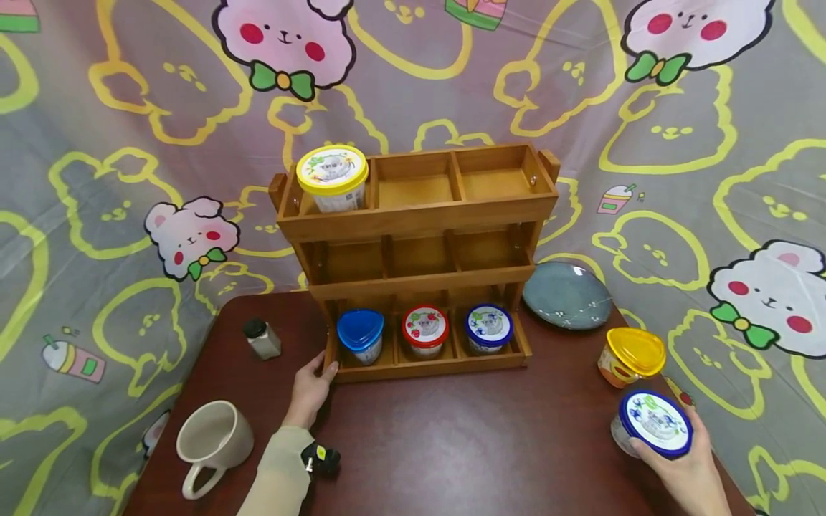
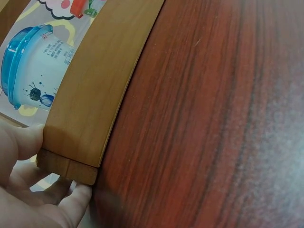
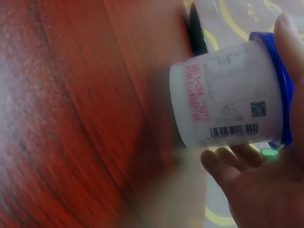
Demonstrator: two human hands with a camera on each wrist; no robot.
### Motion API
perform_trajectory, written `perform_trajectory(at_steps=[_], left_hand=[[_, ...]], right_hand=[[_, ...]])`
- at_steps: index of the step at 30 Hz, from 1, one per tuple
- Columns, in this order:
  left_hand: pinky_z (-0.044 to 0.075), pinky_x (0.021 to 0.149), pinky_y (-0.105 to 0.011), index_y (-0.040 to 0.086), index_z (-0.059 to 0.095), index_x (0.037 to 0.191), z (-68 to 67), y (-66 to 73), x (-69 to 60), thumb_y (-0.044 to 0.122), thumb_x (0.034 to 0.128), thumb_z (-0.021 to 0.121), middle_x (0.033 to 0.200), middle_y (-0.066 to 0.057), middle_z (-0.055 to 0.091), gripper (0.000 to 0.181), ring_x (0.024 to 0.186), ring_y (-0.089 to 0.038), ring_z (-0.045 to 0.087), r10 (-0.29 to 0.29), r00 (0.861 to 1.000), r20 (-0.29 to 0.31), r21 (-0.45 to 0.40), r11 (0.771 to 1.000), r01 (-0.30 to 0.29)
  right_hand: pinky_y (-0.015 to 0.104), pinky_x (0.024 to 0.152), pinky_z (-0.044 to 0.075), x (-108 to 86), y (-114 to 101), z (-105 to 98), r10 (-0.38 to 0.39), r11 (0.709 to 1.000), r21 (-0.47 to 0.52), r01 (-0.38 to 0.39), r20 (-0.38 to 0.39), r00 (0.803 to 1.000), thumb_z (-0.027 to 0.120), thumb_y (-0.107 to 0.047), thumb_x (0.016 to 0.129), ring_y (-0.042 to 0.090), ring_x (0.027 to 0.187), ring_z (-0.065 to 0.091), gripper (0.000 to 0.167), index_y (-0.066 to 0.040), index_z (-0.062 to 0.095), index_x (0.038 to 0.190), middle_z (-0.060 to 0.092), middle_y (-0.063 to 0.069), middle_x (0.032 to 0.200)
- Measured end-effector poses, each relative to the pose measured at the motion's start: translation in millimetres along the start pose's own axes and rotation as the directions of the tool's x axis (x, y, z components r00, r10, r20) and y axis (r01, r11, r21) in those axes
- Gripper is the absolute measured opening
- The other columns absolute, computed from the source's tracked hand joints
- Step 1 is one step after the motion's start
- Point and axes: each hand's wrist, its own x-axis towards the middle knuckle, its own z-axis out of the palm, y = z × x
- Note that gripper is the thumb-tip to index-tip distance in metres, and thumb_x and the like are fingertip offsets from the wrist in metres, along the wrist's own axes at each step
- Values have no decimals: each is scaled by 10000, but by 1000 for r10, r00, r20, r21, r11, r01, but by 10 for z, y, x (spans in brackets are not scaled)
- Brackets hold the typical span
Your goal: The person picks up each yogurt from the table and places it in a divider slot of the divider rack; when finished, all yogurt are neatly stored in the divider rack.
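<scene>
Gripping dark-blue-lidded cup (image 3: 228, 95), right hand (image 1: 687, 462) — lid (image 1: 658, 423) up, long axis seemingly near upright — left hand (image 1: 311, 390) pinching rack corner (image 2: 76, 154).

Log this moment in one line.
left grip: holds wooden rack at lower left | right grip: holds dark-blue-lidded tub | bottom tier: three lidded tubs | top tier: yellow-lidded tub

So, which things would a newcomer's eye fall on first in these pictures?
Likely the three-tier wooden rack at the head view's centre, with a yellow-lidded tub in its top left compartment. Also striking: the left hand grips the rack's lower left corner, and the right hand holds a blue-lidded tub at far right.
</scene>
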Motion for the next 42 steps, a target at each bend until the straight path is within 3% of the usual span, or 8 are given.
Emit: perform_trajectory(at_steps=[5,13,26,32,36,42], left_hand=[[279,1121,-545,-33,395,1487,6,-4,-4,167,1011,583,1476,-270,423,550,1372,-394,369,-6,1000,2,-11,1000,6],[278,1121,-546,-34,398,1485,4,-6,-21,158,1011,579,1474,-271,424,542,1374,-396,365,-8,1000,2,-14,1000,8],[278,1123,-542,-21,383,1497,5,-24,-4,185,1017,570,1486,-257,416,555,1380,-386,355,-3,1000,4,-3,1000,3],[291,1116,-540,-33,382,1494,13,-18,-12,188,1015,575,1486,-265,410,562,1375,-394,361,7,1000,1,-4,1000,-7],[298,1114,-534,-32,388,1491,19,-14,-15,184,1013,580,1488,-259,410,559,1373,-390,366,7,1000,0,-11,1000,-7],[284,1121,-538,-34,393,1488,11,-17,-7,172,1011,579,1479,-262,422,551,1369,-391,371,13,1000,-7,-22,1000,-13]], right_hand=[[702,1058,229,-10,-9,40,82,996,35,-81,-43,996,814,-404,815,538,1303,238,1223,-21,-74,1563,107,363,1544],[691,1073,220,-30,-9,105,121,990,79,-116,-67,990,815,-409,811,529,1312,230,1228,-61,-87,1568,108,339,1558],[671,1088,210,-32,57,142,96,988,128,-82,-112,989,837,-352,800,510,1309,255,1200,-63,-32,1575,180,337,1543],[669,1088,224,-59,43,167,123,988,114,-108,-131,984,849,-383,779,504,1316,263,1207,-33,11,1574,202,331,1540],[650,1088,245,-125,-13,181,132,988,98,-119,-138,982,861,-409,757,475,1314,288,1206,-48,58,1580,242,303,1536],[626,1077,271,-243,-241,192,66,994,96,-55,-115,991,873,-403,745,445,1300,314,1194,-83,89,1586,273,269,1525]])
